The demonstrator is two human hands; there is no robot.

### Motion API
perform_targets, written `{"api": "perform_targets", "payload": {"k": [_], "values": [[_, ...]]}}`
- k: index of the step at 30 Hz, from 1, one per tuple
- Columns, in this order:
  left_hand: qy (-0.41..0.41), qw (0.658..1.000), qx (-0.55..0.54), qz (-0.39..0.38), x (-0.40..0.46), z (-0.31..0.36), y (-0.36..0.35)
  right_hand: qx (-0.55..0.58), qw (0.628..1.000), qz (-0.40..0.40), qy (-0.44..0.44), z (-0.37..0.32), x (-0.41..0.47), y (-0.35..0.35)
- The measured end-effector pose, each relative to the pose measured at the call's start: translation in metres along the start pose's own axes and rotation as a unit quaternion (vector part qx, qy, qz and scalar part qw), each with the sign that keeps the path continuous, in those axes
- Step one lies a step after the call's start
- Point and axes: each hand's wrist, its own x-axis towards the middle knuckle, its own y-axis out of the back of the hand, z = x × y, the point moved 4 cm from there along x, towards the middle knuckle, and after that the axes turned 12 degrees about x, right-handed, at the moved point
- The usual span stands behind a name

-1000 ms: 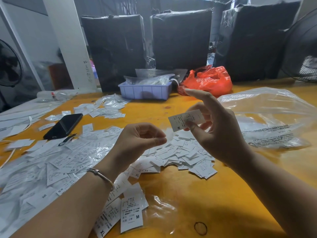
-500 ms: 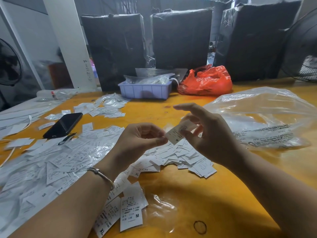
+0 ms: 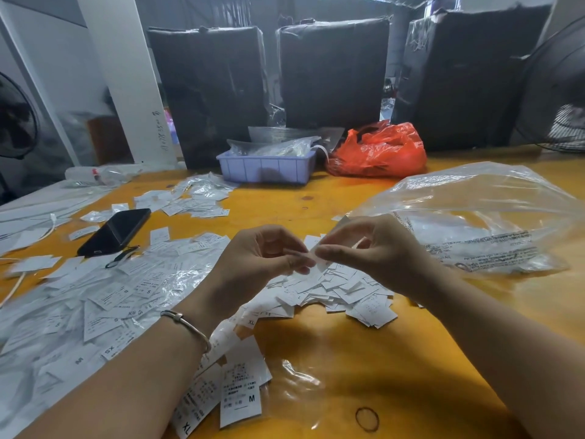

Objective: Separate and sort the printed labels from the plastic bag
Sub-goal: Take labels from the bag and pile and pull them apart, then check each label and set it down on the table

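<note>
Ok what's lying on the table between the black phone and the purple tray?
In the head view, a loose scatter of labels lies between the phone and the tray.

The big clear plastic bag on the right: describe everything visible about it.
The clear plastic bag lies on the yellow-orange table to the right of the hands, crumpled and puffed up, glossy and see-through. Lines of small black print run across its lower front. It looks mostly empty; whether labels remain inside cannot be told. The right hand is in front of its left edge; contact is unclear.
</note>
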Motion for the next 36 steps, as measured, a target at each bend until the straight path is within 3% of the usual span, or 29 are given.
{"api": "perform_targets", "payload": {"k": [4,7,10,13,19,21,24,26,36], "values": [[0.017,1.000,0.006,-0.020,0.000,-0.001,-0.002,0.021,0.999,-0.007,0.040,-0.008,0.000,0.000],[0.013,1.000,0.010,-0.023,0.000,-0.002,0.000,-0.022,0.997,-0.043,0.059,-0.011,-0.001,-0.003],[0.004,0.999,0.020,-0.038,-0.002,-0.001,-0.002,-0.040,0.995,-0.007,0.094,-0.013,-0.003,-0.003],[-0.043,0.993,0.101,-0.032,-0.003,0.003,-0.006,-0.061,0.994,0.024,0.084,-0.009,-0.002,0.000],[-0.087,0.987,0.133,0.012,-0.002,0.005,-0.003,-0.104,0.993,-0.028,0.050,-0.010,-0.002,-0.002],[-0.089,0.987,0.135,0.015,-0.002,0.004,-0.003,-0.069,0.995,0.010,0.067,-0.016,-0.003,0.005],[-0.096,0.985,0.142,0.021,-0.002,0.003,-0.001,-0.011,0.983,0.153,0.100,-0.027,-0.005,0.025],[-0.097,0.985,0.142,0.024,-0.001,0.003,-0.001,0.011,0.974,0.193,0.118,-0.033,-0.007,0.031],[-0.112,0.982,0.148,0.028,-0.002,0.004,-0.002,-0.084,0.969,0.159,0.169,-0.038,-0.011,0.015]]}}
